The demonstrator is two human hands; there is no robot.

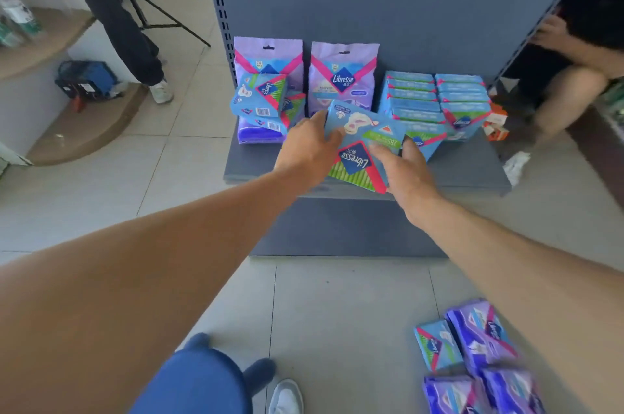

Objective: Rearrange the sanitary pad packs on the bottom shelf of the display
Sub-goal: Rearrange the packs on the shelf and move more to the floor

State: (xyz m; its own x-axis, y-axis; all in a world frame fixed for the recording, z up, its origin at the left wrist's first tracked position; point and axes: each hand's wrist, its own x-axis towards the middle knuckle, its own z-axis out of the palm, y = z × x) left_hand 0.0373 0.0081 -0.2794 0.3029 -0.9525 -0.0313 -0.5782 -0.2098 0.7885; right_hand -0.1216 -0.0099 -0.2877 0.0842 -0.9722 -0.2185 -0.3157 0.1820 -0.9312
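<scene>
Both arms reach forward over the bottom shelf (466, 173) of a grey display unit. A blue and green pad pack (363, 146), its Libresse logo upside down to the camera, is held between the two hands above the front middle of the shelf, tilted with its far end higher.

The left hand (309, 151) grips the pack's left edge, fingers curled round the far corner and thumb lying on the printed face. The right hand (410, 173) grips the pack's right side, thumb across the face and fingers wrapped behind the right edge.

At the back of the shelf two purple hanging packs (342, 75) stand upright against the rear panel. In front of the left one, loose blue packs (260, 99) are piled unevenly on a purple pack lying flat. To the right of the held pack, two rows of blue packs (435, 96) are filed neatly, just beside the right hand's fingers. A small orange box (495, 124) sits at the shelf's right end.

On the tiled floor (337, 305) at lower right lie more purple and blue packs (479, 349). A second person (580, 52) crouches to the right of the unit, and a third stands at upper left beside a tripod (158, 4).
</scene>
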